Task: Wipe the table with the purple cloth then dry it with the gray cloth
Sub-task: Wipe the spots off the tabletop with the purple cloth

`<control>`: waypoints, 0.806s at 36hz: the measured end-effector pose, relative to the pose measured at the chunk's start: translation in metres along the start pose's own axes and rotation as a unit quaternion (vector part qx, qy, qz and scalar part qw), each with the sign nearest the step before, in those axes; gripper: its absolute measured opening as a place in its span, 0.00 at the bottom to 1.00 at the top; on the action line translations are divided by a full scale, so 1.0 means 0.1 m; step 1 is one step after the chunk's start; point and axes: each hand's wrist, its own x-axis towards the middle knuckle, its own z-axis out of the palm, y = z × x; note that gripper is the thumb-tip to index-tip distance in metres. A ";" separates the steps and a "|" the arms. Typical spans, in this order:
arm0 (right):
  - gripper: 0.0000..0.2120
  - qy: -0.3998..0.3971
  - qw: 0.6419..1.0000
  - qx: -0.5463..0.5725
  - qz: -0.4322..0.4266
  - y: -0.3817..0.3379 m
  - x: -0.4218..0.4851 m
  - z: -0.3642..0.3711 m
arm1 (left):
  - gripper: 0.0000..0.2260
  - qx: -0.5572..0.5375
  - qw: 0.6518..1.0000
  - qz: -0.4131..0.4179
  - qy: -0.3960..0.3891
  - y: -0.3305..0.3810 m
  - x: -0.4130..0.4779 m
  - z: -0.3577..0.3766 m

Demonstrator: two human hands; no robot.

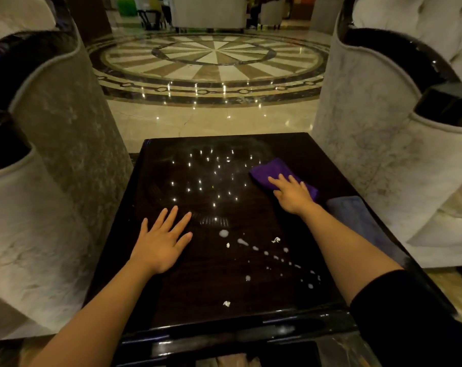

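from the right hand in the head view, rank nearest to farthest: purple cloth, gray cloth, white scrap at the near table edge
1. Purple cloth: under the right hand, far right of the table.
2. Gray cloth: just right of the wrist, along the right edge.
3. White scrap: near edge, well back toward the person.

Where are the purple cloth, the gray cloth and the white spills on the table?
purple cloth (270, 169): head view, on its far bare half.
gray cloth (357, 215): head view, on its flat middle.
white spills (223, 233): head view, on the biggest blob.

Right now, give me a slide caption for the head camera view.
Right hand presses purple cloth on dark table; left hand rests flat.
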 end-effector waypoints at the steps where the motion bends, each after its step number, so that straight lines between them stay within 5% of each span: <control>1: 0.22 -0.003 1.000 0.004 -0.013 -0.05 -0.04 0.03 | 0.24 0.000 1.000 0.000 0.002 0.00 0.00 0.00; 29: 0.21 -0.102 0.955 0.083 -0.267 -0.63 -1.77 0.47 | 0.23 -0.021 0.999 -0.025 0.007 0.14 -0.52 0.14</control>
